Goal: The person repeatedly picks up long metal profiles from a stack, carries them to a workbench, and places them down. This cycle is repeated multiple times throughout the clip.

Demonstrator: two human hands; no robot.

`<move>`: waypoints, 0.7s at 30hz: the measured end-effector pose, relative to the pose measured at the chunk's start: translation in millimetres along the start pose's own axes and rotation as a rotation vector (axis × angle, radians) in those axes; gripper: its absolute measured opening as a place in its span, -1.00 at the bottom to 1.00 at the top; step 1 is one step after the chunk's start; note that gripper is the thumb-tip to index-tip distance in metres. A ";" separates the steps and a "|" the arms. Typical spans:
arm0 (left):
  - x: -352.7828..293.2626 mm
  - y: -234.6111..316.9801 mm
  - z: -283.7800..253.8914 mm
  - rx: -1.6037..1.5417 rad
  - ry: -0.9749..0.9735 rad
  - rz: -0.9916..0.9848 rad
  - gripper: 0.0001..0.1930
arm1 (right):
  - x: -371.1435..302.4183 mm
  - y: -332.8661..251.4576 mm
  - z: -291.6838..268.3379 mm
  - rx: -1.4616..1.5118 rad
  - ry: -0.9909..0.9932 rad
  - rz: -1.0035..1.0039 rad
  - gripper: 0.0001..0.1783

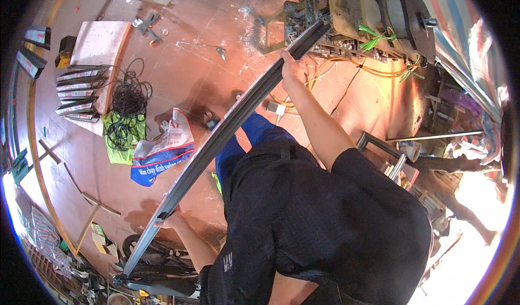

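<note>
A long grey metal profile (pixel 216 134) with grooves along its length runs diagonally across the view, in front of my legs. My left hand (pixel 173 219) is closed round its lower left part. Farther up and to the right, my right hand (pixel 292 68) grips the same profile near its upper end. That end reaches the edge of a grimy machine (pixel 355 18); whether it rests on the machine or goes into it, I cannot tell. The lower left end comes down over a dark seat-like shape (pixel 162 284). Fingers on the profile's far side are partly hidden.
Left of me lie a tangle of black cord (pixel 130 96), a yellow-green bag (pixel 116 142) and a blue-and-white sack (pixel 165 151). Several dark profile pieces (pixel 78 91) sit by a pale board (pixel 100 42). Yellow hose (pixel 325 69) coils beneath the machine. A clamp-like tool (pixel 147 26) lies ahead.
</note>
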State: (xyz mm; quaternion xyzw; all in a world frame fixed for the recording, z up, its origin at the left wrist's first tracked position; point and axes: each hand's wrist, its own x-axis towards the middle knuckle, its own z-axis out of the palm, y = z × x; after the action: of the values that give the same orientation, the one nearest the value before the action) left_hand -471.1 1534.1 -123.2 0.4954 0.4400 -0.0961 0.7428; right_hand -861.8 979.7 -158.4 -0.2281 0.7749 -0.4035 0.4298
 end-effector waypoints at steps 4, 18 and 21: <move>25.9 -5.7 27.0 0.006 -0.047 0.066 0.00 | 13.0 -5.2 12.2 0.115 -0.094 0.020 -0.67; 40.3 -5.3 104.2 -0.015 -0.093 -0.144 -0.13 | 53.5 6.5 32.3 -0.003 0.071 0.013 -0.64; 34.8 -6.8 113.8 -0.014 -0.085 -0.184 -0.10 | 54.1 -0.9 35.2 0.075 0.037 0.020 -0.72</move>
State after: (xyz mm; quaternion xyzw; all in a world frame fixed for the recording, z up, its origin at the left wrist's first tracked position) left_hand -390.8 1447.6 -139.7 0.4432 0.4523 -0.1821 0.7522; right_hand -860.3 926.2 -194.5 -0.1965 0.7693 -0.4323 0.4274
